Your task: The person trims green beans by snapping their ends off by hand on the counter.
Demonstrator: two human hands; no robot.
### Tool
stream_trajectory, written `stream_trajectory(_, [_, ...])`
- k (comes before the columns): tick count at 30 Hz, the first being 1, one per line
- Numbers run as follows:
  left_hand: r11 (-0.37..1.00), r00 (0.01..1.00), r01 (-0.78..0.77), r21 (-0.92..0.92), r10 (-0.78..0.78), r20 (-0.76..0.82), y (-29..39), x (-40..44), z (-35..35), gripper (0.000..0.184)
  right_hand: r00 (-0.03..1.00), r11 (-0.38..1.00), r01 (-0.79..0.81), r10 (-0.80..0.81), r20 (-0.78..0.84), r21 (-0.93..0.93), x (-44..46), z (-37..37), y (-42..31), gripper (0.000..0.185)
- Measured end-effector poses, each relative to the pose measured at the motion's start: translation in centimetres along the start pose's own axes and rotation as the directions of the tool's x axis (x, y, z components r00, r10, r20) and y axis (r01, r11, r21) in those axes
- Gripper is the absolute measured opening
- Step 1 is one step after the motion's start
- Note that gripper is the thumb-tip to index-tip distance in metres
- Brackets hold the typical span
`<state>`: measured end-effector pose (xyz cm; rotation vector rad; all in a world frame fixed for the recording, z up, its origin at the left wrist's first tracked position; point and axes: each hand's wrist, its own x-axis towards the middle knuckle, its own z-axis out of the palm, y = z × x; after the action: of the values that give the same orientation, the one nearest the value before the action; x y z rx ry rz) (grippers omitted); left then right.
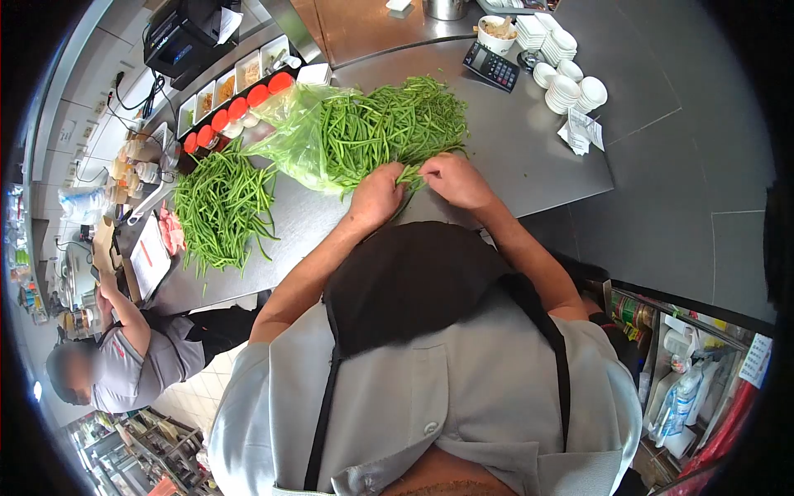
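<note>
My left hand [378,195] is closed around a small bunch of green beans [410,176] near the table's front edge. Beside it, my right hand [456,180] pinches at the tips of the same bunch. Just beyond both hands lies a large heap of green beans [389,124], partly on a clear plastic bag [302,136] spread open to its left. A second pile of green beans [223,207] rests farther left on the steel table [529,157].
Red-lidded jars [238,108] and trays of ingredients [225,86] line the back left. A calculator [491,66], a food cup [496,35], stacked white cups [562,93] and paper slips [581,132] sit at right. Another person [157,355] works at far left beside a white board [150,256].
</note>
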<state>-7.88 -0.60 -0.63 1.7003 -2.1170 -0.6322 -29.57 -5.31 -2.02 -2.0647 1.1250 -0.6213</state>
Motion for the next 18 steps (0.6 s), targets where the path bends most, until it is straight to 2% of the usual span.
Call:
stream_trajectory(3, [0.999,0.997,-0.048,0.023,0.049,-0.061,0.6,-0.1,-0.4,0.019,0.996,0.981,-0.082,0.084,0.001,-0.178,-0.5,0.2,-0.8,0.015])
stream_trajectory(6, [0.995,0.998,-0.059,0.079,0.062,-0.03,0.8,-0.1,-0.5,0.017,0.993,0.969,-0.108,0.093,-0.076,-0.224,-0.2,1.2,-0.5,0.017])
stream_trajectory(7, [0.995,0.999,-0.046,-0.083,0.044,-0.022,0.8,-0.1,-0.3,0.016,0.961,0.954,-0.256,0.269,-0.065,0.158,0.3,1.3,-0.1,0.017])
stream_trajectory(8, [0.969,1.0,-0.029,-0.244,0.027,-0.012,0.7,-0.2,0.0,0.016,0.908,0.777,-0.367,0.419,0.015,0.512,0.9,1.3,0.2,0.018])
stream_trajectory(9, [0.917,1.0,-0.008,-0.399,0.011,0.003,0.8,-0.3,0.1,0.016,0.841,0.467,-0.425,0.52,0.148,0.776,1.1,1.3,0.3,0.019])
stream_trajectory(10, [0.793,0.993,0.117,-0.598,-0.087,0.078,0.7,-0.4,0.0,0.017,0.886,0.593,-0.34,0.463,0.036,0.73,1.1,1.3,0.3,0.021])
stream_trajectory(12, [0.395,0.938,0.34,-0.853,-0.212,0.276,0.4,-0.2,-0.4,0.019,0.94,0.801,-0.145,0.294,-0.171,0.58,1.2,0.7,-0.1,0.026])
stream_trajectory(13, [0.153,0.931,0.312,-0.938,-0.246,0.27,0.4,-0.3,-0.4,0.019,0.96,0.825,-0.141,0.249,-0.128,0.547,0.6,-0.1,-0.7,0.029])
stream_trajectory(16, [-0.224,0.875,0.291,-0.93,-0.331,0.353,-0.4,-0.5,-1.1,0.02,0.951,0.762,-0.304,0.273,0.142,0.572,-0.2,-0.8,-1.4,0.028])
stream_trajectory(18, [-0.248,0.876,0.279,-0.928,-0.329,0.352,-0.5,-0.6,-1.1,0.02,0.946,0.769,-0.322,0.271,0.175,0.552,-0.4,0.7,-0.7,0.027])
